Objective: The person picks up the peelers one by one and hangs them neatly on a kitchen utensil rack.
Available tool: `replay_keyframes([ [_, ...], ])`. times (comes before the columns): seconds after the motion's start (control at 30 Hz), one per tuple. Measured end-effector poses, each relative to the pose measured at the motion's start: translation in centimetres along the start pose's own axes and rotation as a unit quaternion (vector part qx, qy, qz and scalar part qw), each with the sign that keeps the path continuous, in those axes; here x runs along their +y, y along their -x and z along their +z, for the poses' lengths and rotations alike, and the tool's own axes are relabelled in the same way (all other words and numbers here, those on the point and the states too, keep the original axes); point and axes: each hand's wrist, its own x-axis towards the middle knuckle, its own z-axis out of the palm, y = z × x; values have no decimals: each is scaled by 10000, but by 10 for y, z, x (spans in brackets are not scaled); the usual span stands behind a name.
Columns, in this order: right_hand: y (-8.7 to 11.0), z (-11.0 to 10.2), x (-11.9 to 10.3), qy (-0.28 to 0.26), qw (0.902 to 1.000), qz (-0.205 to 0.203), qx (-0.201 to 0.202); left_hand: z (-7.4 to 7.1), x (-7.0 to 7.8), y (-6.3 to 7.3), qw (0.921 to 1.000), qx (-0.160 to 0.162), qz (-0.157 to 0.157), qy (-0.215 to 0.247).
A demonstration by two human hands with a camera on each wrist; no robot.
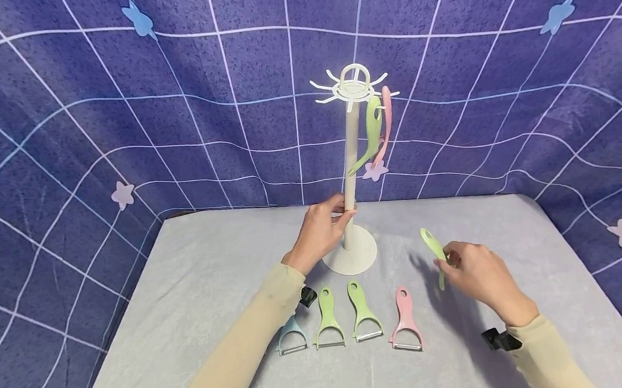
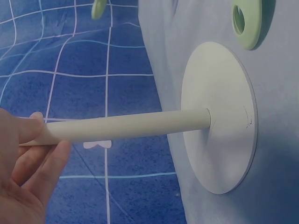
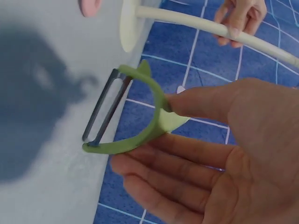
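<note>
A cream stand (image 1: 353, 152) with a round base and a ring of hooks on top rises at the back of the table. Around its pole, low down, my left hand (image 1: 320, 230) grips with thumb and fingers. My right hand (image 1: 478, 271) pinches a green peeler (image 1: 432, 243) above the table, right of the stand; its metal blade shows in the right wrist view. From the hooks hang a green peeler (image 1: 373, 122) and a pink peeler (image 1: 388, 115), side by side on the right.
On the table (image 1: 184, 281) lies a row of peelers: a blue one (image 1: 291, 330) partly behind the left sleeve, two green ones (image 1: 327, 308) (image 1: 357, 299) and a pink one (image 1: 405, 307). A purple grid-patterned cloth (image 1: 260, 136) hangs behind and at the sides.
</note>
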Motion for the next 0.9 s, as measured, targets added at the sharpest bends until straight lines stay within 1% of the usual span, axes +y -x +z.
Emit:
replay_keyframes([
  [0.17,-10,-8,0,-335,9986,-360,216,0,0,0,10000,14,10,10],
  [0.27,-15,-13,0,-444,9966,-545,423,0,-1,0,10000,31,23,3],
  [0.43,-26,-18,0,-622,9917,-846,741,1,-1,0,10000,29,27,-11],
  [0.57,-36,-22,0,-859,9865,-1081,884,1,-1,1,10000,28,22,0],
  [0.67,-44,-26,-1,-1010,9843,-1097,947,1,-1,1,10000,23,19,-1],
  [0.8,-53,-32,-3,-1184,9829,-968,1029,1,0,0,10000,0,3,-23],
  [0.9,-60,-38,-6,-1276,9794,-1014,1190,0,1,0,10000,-13,-16,-39],
])
